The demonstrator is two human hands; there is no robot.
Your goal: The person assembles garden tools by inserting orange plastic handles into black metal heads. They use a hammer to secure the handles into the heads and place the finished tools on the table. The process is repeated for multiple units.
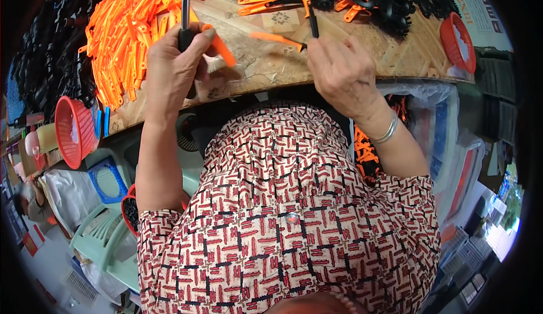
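My left hand (pixel 178 59) is closed round an upright black rod (pixel 185 8) with a shiny side. A blurred orange handle piece (pixel 224 49) sticks out beside its thumb. Over the table edge my right hand (pixel 342 73) is closed, its fingers pinching a thin black stem (pixel 313 24) whose upper end meets an orange piece. Left of those fingers, a second orange handle piece (pixel 277 39) with a dark tip points away, smeared by motion; whether the hand grips it too I cannot tell. A big heap of orange handle pieces (pixel 121 48) lies beyond my left hand.
Black kitchen utensils with orange handles (pixel 356 0) are piled at the far right. Black parts (pixel 51 48) heap up at the far left. Red baskets stand at the table's left (pixel 75 133) and right (pixel 459 42) edges. A green plastic chair (pixel 104 237) is at lower left.
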